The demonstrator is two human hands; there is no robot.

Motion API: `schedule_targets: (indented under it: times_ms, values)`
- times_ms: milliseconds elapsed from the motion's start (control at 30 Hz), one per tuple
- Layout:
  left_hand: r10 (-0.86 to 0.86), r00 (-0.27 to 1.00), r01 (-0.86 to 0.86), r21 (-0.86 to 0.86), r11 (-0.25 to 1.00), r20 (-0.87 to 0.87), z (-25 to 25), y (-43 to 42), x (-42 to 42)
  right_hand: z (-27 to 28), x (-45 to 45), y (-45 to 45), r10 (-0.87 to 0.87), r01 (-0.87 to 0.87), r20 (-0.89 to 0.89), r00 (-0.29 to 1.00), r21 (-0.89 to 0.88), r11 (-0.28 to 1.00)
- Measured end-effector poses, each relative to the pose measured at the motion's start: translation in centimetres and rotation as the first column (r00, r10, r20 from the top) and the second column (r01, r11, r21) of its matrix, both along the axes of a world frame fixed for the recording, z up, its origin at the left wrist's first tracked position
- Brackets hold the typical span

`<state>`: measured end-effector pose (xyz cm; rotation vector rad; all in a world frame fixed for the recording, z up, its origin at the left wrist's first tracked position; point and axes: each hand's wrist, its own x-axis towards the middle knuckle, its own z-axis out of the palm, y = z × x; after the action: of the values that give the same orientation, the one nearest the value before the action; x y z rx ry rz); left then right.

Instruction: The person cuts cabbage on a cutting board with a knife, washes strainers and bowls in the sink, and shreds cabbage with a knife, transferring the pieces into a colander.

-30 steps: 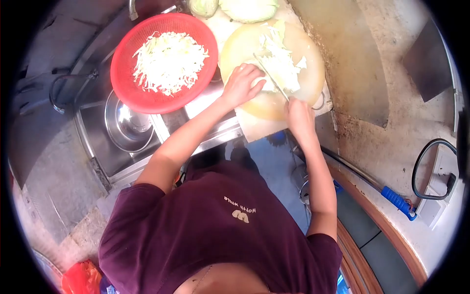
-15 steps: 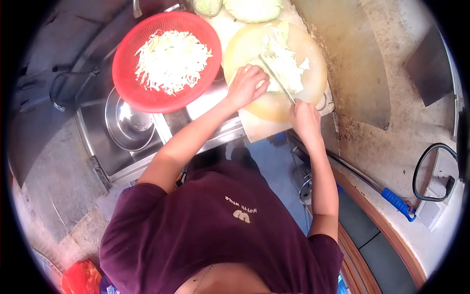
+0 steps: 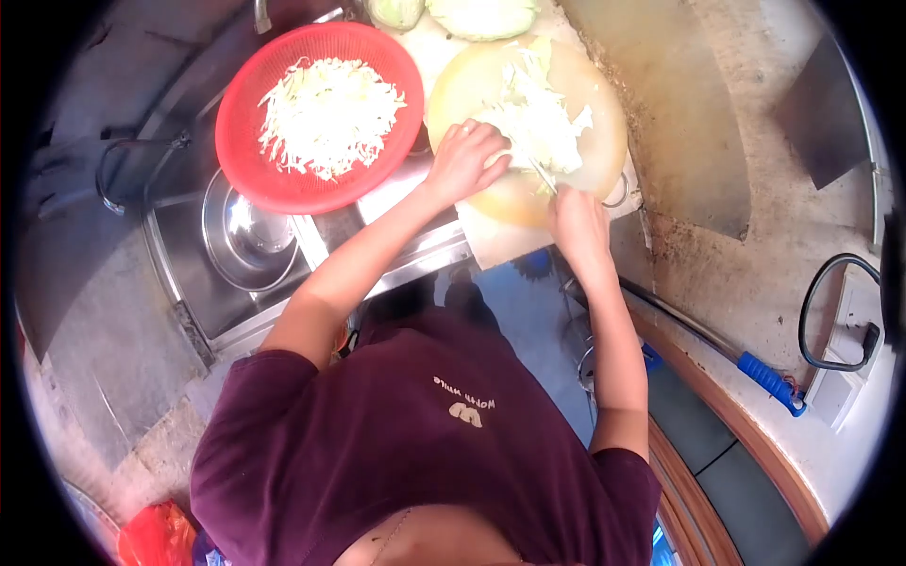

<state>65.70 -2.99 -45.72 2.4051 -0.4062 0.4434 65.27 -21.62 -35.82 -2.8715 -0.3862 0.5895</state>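
Observation:
My right hand [image 3: 578,219] grips the handle of a knife [image 3: 543,174], its blade among pale cut cabbage [image 3: 540,121] on a round chopping board [image 3: 595,85]. On the board's left side, my left hand [image 3: 466,162] has its fingers curled over cabbage beside the blade. Glare washes out the cabbage, so its piece under those fingers is mostly hidden. A red plastic colander [image 3: 236,151] holding a heap of shredded cabbage [image 3: 330,118] stands left of the board.
A metal bowl [image 3: 247,247] sits in the steel sink below the colander. Cabbage heads [image 3: 483,15] lie behind the board. A stained wall [image 3: 698,123] rises close on the right. A blue-handled pole [image 3: 769,382] and a power strip [image 3: 843,349] are at far right.
My right hand and the knife have shifted slightly left, and the blade shows less than before, now lower and nearer my left fingers. My left hand has moved slightly left.

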Motion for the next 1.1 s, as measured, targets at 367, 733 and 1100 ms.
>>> schedule_targets:
  times_ms: [367,733,1100]
  values:
    - [-0.104,0.994,0.102,-0.100,0.990,-0.015,0.0,1.3,0.1,-6.4,2.8,1.3,0.000,0.001,-0.013,1.000,0.103,0.995]
    - [-0.078,0.997,0.076,-0.119,0.990,-0.017,-1.5,0.0,0.7,-4.5,0.9,0.6,0.034,-0.036,0.087,0.996,0.020,0.999]
    - [-0.017,0.999,0.022,-0.110,0.994,0.042,-1.6,0.1,-0.1,-0.8,-0.2,0.1,0.010,-0.010,-0.014,1.000,-0.018,1.000]
